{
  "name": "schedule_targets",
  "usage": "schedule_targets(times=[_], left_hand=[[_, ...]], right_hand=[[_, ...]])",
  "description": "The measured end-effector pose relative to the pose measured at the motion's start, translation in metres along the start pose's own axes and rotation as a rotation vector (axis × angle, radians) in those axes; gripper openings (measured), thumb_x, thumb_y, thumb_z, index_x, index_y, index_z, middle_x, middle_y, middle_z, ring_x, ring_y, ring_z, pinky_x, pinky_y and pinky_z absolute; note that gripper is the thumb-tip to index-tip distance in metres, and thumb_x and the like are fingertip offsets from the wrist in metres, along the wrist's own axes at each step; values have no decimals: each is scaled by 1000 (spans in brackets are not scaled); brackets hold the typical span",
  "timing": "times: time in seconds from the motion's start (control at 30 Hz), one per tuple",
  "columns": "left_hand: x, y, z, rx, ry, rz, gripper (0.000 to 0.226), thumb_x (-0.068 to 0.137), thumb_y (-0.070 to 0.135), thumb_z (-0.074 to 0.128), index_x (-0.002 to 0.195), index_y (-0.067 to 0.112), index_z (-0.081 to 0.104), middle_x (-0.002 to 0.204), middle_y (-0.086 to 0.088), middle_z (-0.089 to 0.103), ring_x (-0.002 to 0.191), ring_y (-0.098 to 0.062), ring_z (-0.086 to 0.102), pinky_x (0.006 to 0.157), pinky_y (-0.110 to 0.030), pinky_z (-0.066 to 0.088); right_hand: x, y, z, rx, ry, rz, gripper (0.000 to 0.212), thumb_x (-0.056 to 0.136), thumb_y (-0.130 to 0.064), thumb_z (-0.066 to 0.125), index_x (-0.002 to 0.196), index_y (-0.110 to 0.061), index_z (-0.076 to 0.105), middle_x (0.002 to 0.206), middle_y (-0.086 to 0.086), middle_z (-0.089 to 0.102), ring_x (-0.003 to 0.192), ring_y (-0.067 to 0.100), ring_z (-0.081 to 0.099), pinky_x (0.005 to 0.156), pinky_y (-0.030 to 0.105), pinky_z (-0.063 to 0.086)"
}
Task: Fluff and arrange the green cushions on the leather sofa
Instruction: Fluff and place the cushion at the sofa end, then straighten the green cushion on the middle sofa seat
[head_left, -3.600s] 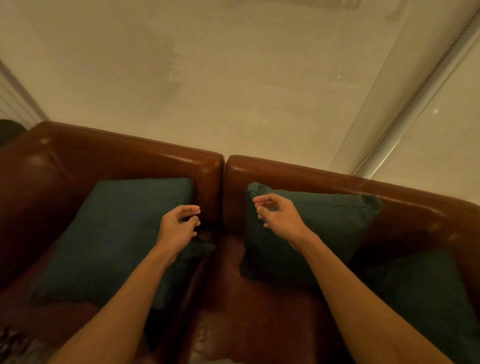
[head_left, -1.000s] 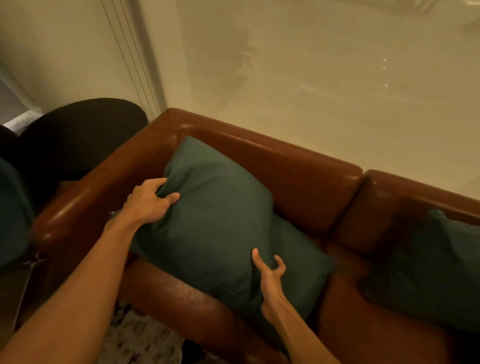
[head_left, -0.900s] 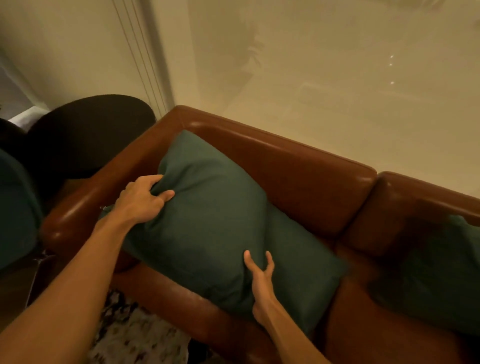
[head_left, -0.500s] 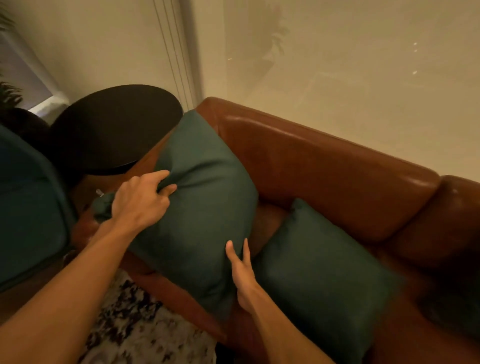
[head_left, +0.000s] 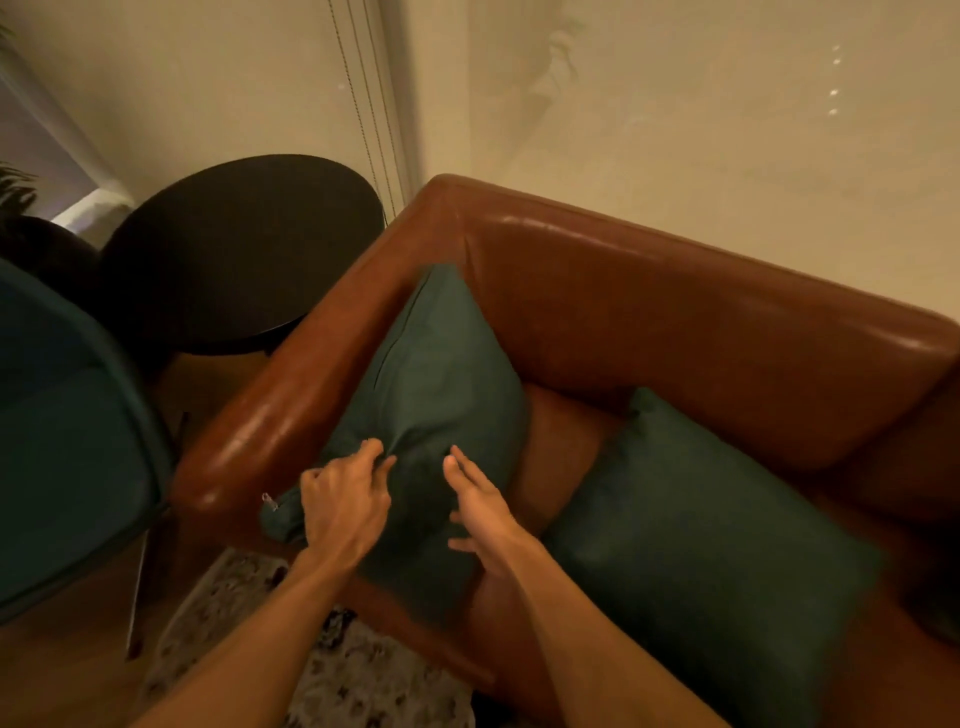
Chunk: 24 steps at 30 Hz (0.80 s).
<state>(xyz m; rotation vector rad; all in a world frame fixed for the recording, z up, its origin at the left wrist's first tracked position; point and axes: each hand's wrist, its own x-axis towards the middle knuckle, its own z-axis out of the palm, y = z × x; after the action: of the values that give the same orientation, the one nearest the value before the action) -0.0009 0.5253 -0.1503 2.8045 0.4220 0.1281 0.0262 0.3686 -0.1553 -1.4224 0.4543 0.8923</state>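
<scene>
Head view: left hand pinches fabric at cushion near edge; right hand lies flat and open against its face, gripping nothing. Cushion leans on sofa left armrest, second cushion to its right. Best: seat it into far-left corner, then pat even. No readable labels.

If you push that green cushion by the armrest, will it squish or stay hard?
Probably squish: the cushion already creases where the left hand pinches its cover. It looks light for its size, since it stands propped against the armrest with only the right hand flat on it. It may flop over if let go.
</scene>
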Motion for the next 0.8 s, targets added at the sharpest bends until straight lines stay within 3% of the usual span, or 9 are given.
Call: schedule_targets(times=[0.17,0.3,0.37,0.43,0.57,0.67,0.8], left_hand=[[1,-20,3,-80,-144,-158,36,85,47,66,111,24,54,100,-9,73,98,-35,66,84,-44,46],[4,-11,-2,-111,-93,-178,59,75,47,71,125,26,48,128,-7,59,117,-36,54,97,-49,41],[5,0,-3,-150,10,-124,54,74,40,72,121,24,49,128,-6,57,116,-37,52,96,-50,39],[7,15,-2,-187,133,-41,46,72,32,67,115,22,53,123,-6,59,112,-36,53,92,-49,39],[11,50,8,-278,307,155,34,69,18,61,104,18,61,114,-3,65,105,-32,57,86,-46,41],[7,78,23,-388,225,275,27,71,15,57,97,17,63,106,-2,66,97,-31,58,83,-45,44],[-7,110,48,-461,-41,357,27,72,27,47,94,20,62,99,1,64,91,-28,58,83,-43,47]], right_hand=[[-2,6,-3,-63,-2,10,50,96,-52,46,145,-45,36,154,-10,37,139,26,40,103,48,42],[-4,16,-10,-81,52,21,46,98,-49,46,143,-43,39,152,0,44,125,27,52,88,41,48],[-7,19,-20,-70,80,23,43,99,-46,45,141,-39,42,146,9,50,111,28,58,73,32,47],[-11,23,-37,-44,112,6,40,101,-41,44,140,-32,46,136,2,54,102,24,57,63,27,44],[-19,34,-82,-16,231,-12,25,101,-36,44,124,-31,55,126,2,59,93,20,61,65,27,47],[-28,41,-119,27,326,-16,15,101,-35,45,107,-32,58,114,1,60,88,20,60,66,30,48],[-47,52,-174,105,458,-53,14,101,-30,48,106,-27,60,107,1,63,84,18,62,63,29,49]])
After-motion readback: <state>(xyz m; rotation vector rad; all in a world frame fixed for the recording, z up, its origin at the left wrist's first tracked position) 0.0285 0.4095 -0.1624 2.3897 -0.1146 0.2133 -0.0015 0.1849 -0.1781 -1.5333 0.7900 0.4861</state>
